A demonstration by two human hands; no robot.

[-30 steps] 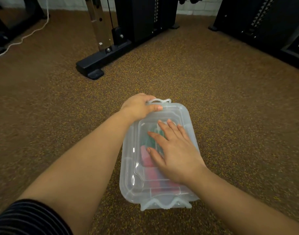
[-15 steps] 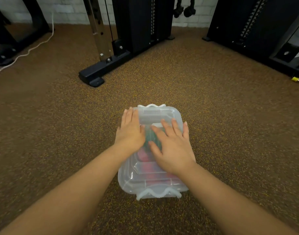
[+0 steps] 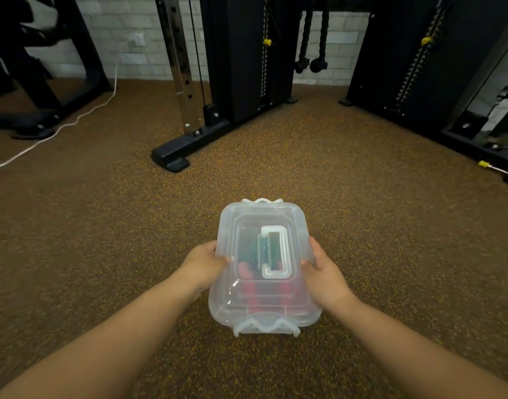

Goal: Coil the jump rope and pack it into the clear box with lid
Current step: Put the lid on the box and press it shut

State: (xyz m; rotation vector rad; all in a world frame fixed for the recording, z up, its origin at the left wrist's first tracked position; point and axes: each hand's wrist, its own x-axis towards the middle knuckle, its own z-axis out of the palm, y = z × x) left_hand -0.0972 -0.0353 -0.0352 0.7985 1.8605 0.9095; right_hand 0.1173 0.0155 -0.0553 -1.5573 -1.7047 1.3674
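Note:
The clear box (image 3: 304,309) sits on the brown speckled floor with its lid (image 3: 232,226) on top and a white handle (image 3: 278,251) lying flat on the lid. Through the plastic I see the jump rope (image 3: 248,276), with red handles and a green part, blurred by the lid. My left hand (image 3: 202,263) grips the box's left side. My right hand (image 3: 323,272) grips its right side. White clips show at the near and far ends.
A black and chrome machine frame (image 3: 186,148) stands on the floor ahead of the box. More black gym machines (image 3: 419,76) rise at the right and far left. A white cord (image 3: 54,131) trails across the floor at the left.
Both hands have moved off the top of the lid to the box's two sides. The lid's handle, covered before, is now in view.

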